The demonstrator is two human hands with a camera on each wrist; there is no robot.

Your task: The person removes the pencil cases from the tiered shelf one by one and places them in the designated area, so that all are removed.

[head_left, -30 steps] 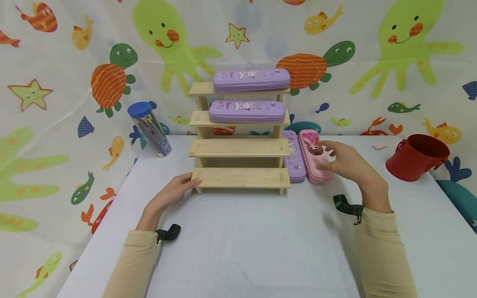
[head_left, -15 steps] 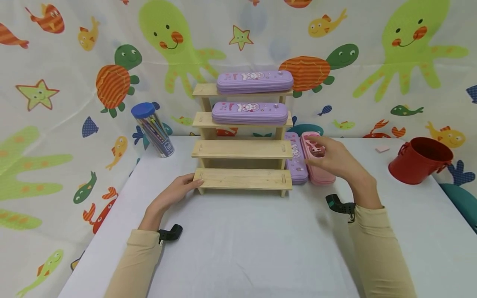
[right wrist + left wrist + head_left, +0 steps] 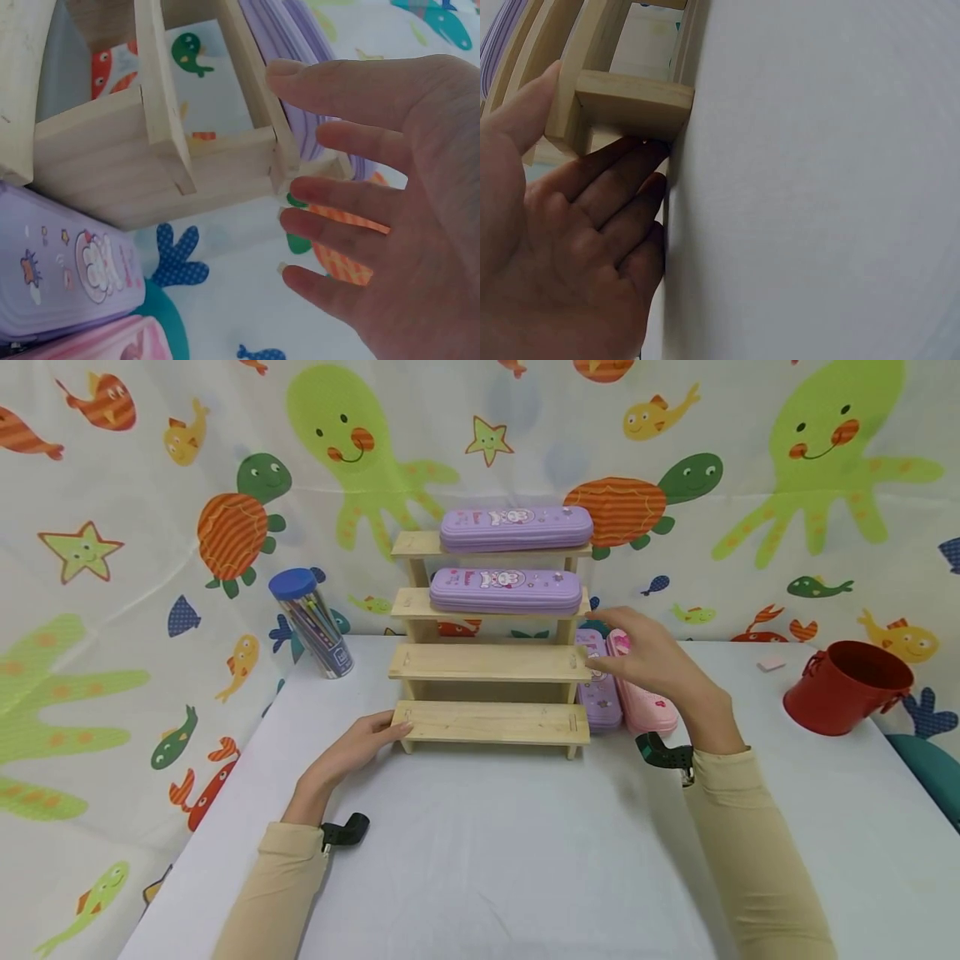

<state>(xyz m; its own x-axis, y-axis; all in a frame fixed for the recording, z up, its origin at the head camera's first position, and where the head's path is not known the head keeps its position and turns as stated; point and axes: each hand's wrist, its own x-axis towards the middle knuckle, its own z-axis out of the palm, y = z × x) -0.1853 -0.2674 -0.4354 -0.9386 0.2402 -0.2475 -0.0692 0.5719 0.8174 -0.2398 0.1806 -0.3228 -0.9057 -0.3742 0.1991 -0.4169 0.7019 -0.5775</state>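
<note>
Hanging empty, fingers parted, by the right end of the wooden rack (image 3: 487,662), contact unclear, the right hand (image 3: 658,662) is nearer the purple case (image 3: 506,592) lying crosswise on the second-highest step (image 3: 410,602), up and leftward, while the left hand (image 3: 348,753) grips the rack's bottom left corner.

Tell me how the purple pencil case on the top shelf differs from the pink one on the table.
The purple pencil case lies crosswise on the top shelf; the pink pencil case points toward the backdrop on the table. The purple one shows fully in the head view, while the right hand partly hides the pink one. Both are long with rounded corners.
</note>
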